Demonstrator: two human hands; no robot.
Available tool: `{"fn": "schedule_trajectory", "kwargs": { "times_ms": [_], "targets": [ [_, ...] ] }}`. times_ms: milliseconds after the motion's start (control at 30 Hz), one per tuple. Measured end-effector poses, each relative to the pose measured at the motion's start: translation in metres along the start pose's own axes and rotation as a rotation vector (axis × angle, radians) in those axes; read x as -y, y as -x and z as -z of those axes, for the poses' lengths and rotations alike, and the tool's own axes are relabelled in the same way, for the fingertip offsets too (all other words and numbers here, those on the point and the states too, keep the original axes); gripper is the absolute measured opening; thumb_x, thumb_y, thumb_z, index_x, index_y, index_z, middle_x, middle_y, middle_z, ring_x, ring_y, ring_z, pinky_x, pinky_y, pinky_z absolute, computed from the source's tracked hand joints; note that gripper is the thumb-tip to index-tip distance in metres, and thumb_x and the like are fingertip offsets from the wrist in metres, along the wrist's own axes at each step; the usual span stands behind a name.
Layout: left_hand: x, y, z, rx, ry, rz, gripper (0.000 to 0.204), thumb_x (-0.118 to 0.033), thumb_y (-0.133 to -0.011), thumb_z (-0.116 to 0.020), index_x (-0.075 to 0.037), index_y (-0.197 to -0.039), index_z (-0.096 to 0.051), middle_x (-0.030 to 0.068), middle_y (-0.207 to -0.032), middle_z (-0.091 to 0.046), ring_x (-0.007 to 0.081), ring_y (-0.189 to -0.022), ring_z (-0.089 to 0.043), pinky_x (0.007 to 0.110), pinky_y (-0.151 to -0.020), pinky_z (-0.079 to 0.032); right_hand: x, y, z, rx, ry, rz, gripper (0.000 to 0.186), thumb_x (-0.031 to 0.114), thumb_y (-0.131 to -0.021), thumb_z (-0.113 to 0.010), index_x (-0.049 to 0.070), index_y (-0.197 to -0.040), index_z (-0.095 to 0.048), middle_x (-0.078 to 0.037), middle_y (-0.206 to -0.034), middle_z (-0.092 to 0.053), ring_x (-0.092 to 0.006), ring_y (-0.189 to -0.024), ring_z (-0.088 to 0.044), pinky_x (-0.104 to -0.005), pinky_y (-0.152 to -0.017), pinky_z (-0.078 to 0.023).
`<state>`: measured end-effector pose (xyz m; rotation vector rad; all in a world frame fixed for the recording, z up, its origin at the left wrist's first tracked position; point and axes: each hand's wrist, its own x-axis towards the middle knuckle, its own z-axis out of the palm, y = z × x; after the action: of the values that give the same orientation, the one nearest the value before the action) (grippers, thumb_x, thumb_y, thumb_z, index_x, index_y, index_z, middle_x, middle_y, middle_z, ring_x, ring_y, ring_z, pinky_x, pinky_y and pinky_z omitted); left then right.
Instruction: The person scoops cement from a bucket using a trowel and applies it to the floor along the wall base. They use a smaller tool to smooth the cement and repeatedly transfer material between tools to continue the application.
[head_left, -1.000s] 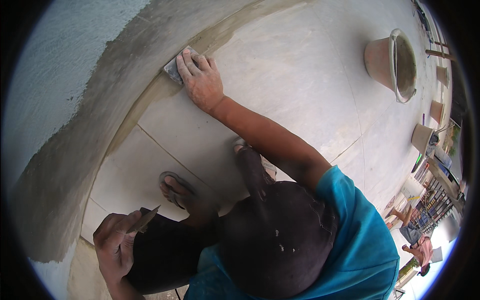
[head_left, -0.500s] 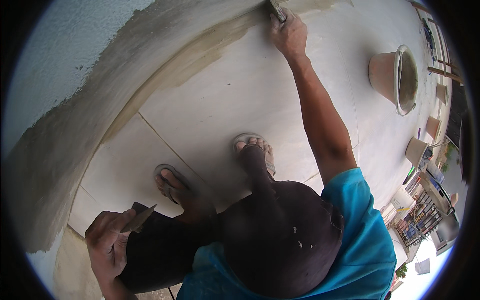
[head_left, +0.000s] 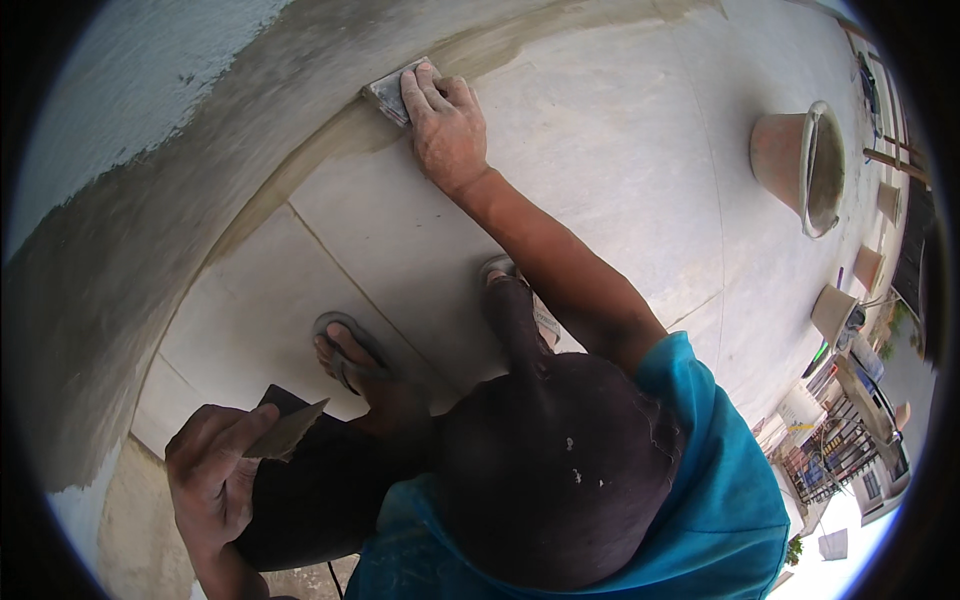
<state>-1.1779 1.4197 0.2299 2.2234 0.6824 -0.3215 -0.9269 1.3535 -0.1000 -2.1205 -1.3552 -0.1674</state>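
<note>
**Right hand [head_left: 448, 125] sets plate [head_left: 388, 93] at the foot of the wall [head_left: 110, 260]**

With 12 at the top of the view, the right hand lies near 12 o'clock, its arm reaching up from 4 o'clock. Its grip is closed down over the flat grey plate: fingers rest across the upper face, and the thumb is hidden. The plate sits on a brown smeared band [head_left: 335, 145] where floor [head_left: 590, 160] and wall meet, its bare end toward 10 o'clock.

At 8 o'clock, the left hand [head_left: 215, 470] is raised over a dark trouser leg [head_left: 300, 500]. Its grip is pinched tight on a thin blade [head_left: 290, 432], thumb along one side, the tip toward 2 o'clock.

The wall fills 8 to 11 o'clock, dark grey low down and paler above. A sandalled foot [head_left: 345, 348] stands between 8 and 9; a second [head_left: 497, 268], near the middle, is partly behind the forearm. A knee [head_left: 560, 470] bulges between 5 and 6, beside a blue sleeve [head_left: 715, 450] at 4. A bucket [head_left: 780, 150] stands on the floor at 2 o'clock, well apart from the plate.
</note>
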Motion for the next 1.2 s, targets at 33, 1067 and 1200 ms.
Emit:
{"fn": "schedule_trajectory", "kwargs": {
  "times_ms": [33, 1067, 1200],
  "targets": [
    [-0.001, -0.002, -0.001, -0.005, -0.005, -0.015, 0.025, -0.012, -0.088, -0.064, -0.003, -0.111, -0.069, 0.0129, -0.080, -0.067, 0.0269, -0.070, -0.065, 0.034, -0.061, -0.050, 0.007, 0.002, -0.003, -0.004, 0.017, 0.013, 0.040, 0.009, -0.079, -0.058, -0.001, -0.118, -0.063, -0.019, -0.125, -0.062, -0.0306, -0.097, -0.058, -0.0404, -0.086, -0.049],
    [0.010, 0.004, 0.001, -0.015, 0.003, -0.014, 0.028, -0.018, -0.088, -0.065, -0.006, -0.113, -0.069, 0.0114, -0.078, -0.065, 0.0251, -0.068, -0.063, 0.035, -0.059, -0.049, 0.060, 0.014, -0.006, 0.199, -0.438, -0.051, 0.056, 0.006, -0.073, -0.067, 0.003, -0.128, -0.057, -0.018, -0.127, -0.061, -0.0328, -0.100, -0.059, -0.0406, -0.090, -0.049],
    [0.008, 0.015, 0.007, -0.027, -0.020, 0.028, 0.028, -0.019, -0.088, -0.065, -0.006, -0.113, -0.069, 0.0113, -0.078, -0.065, 0.0256, -0.068, -0.062, 0.035, -0.058, -0.048, -0.015, -0.015, 0.044, -0.113, -0.245, -0.234, 0.026, 0.009, -0.082, -0.068, 0.005, -0.107, -0.066, -0.016, -0.091, -0.068, -0.0354, -0.081, -0.063, -0.0431, -0.071, -0.052]
  ]
}}
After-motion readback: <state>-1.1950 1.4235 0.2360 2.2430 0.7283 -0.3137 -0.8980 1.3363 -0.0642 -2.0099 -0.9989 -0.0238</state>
